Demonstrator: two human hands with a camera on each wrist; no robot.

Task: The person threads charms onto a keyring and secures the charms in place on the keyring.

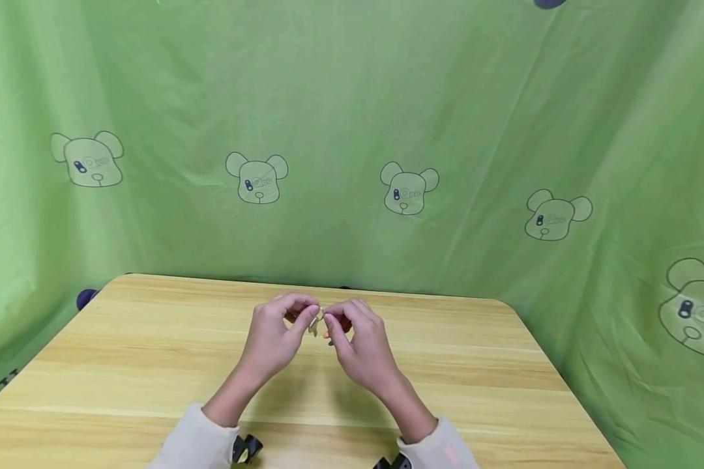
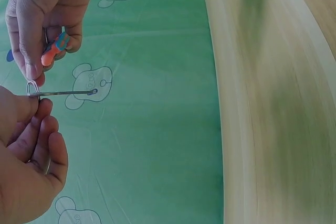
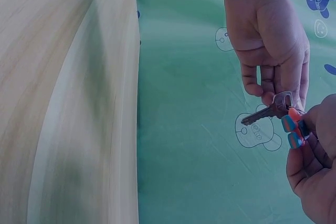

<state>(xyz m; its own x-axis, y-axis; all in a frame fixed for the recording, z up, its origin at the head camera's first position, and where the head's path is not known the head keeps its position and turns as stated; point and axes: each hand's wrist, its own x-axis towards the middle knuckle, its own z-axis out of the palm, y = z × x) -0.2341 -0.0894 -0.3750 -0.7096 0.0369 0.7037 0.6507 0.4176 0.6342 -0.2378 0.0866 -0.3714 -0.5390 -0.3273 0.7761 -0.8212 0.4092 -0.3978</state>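
My left hand (image 1: 276, 339) pinches a metal key (image 3: 265, 114) by its head between thumb and fingertips. The key's blade points away from the fingers. A thin key ring (image 2: 32, 85) passes at the key's head and reaches up to the fingertips of my right hand (image 1: 364, 342), which pinch it. Below those fingertips, an orange and teal charm (image 2: 56, 49) lies against the curled fingers of the right hand. Both hands are raised above the table, fingertips almost meeting. The fingers partly hide the ring, and how it joins the charm is not clear.
A light wood table (image 1: 152, 365) with rounded corners lies beneath the hands. Green fabric (image 1: 328, 98) printed with bear heads hangs behind and beside it. Dark devices (image 1: 246, 449) sit at the cuffs of the pale sleeves (image 1: 196, 443).
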